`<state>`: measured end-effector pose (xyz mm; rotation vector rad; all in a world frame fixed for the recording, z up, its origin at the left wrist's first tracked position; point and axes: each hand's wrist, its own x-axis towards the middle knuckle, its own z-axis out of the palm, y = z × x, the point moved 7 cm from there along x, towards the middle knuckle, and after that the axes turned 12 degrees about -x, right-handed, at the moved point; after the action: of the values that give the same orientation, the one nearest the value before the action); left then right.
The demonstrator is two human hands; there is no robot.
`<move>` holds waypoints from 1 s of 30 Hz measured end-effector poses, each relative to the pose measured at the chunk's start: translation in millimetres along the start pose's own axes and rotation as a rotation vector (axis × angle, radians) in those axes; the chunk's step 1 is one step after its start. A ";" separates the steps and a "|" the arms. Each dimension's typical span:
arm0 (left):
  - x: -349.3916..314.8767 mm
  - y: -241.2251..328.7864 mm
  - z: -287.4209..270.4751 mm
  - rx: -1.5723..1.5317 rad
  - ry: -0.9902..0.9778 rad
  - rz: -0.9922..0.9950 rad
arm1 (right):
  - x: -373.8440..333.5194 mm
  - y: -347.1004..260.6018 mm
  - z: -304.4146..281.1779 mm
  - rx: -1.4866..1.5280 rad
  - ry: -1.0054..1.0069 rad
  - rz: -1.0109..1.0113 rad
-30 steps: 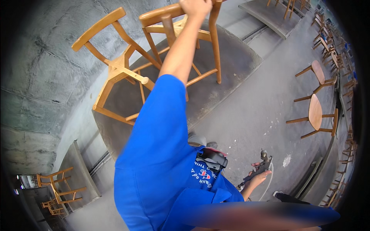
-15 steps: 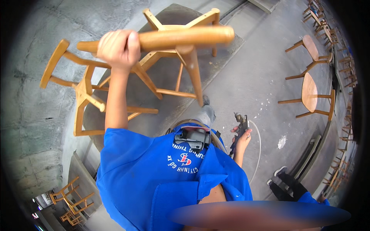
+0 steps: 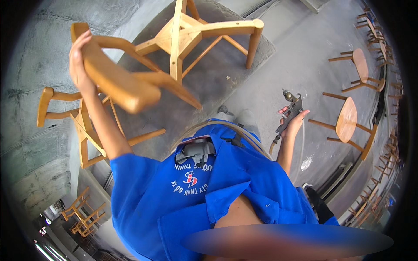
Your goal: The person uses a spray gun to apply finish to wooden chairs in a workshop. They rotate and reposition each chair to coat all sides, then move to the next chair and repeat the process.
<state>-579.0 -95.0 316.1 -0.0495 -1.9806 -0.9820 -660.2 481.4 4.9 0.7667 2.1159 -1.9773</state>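
Observation:
My left hand [image 3: 79, 63] is closed on the thick curved backrest [image 3: 115, 74] of a wooden chair frame. The bare seat frame [image 3: 185, 37], without a seat panel, appears to be part of this same chair and lies tilted beyond the hand. At the right, my right hand [image 3: 296, 124] is wrapped round a dark metal spray gun [image 3: 291, 114], its nozzle end pointing up and away from me. A hose runs down from the gun. Just below my left forearm, a second wooden chair frame [image 3: 85, 126] stands on its side, partly hidden by the arm.
A dark round-edged platform [image 3: 209, 87] lies under the chair frames. Two chairs with pale seats, a nearer chair [image 3: 347, 119] and a farther chair [image 3: 360, 65], stand along the right. More chair frames [image 3: 82, 213] are at lower left. A person's dark-clad leg [image 3: 320, 204] shows at lower right.
The held chair frame has turned, its backrest swinging from nearly level to slanted. My left hand has moved left. My right hand has shifted right and up with the spray gun.

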 end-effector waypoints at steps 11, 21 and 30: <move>-86.1 133.9 72.6 0.334 0.318 0.105 | 157.5 -178.6 186.1 -0.010 -0.597 -0.193; -53.9 125.1 70.4 0.346 0.439 0.045 | 258.3 -168.5 352.5 0.005 -0.908 0.068; -28.4 106.5 49.2 0.149 0.542 0.020 | 346.9 -37.1 280.5 -0.326 -0.620 0.162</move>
<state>-555.3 19.3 347.1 0.2547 -1.5402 -0.7346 -1040.6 302.1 -148.7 0.2137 1.8488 -1.4729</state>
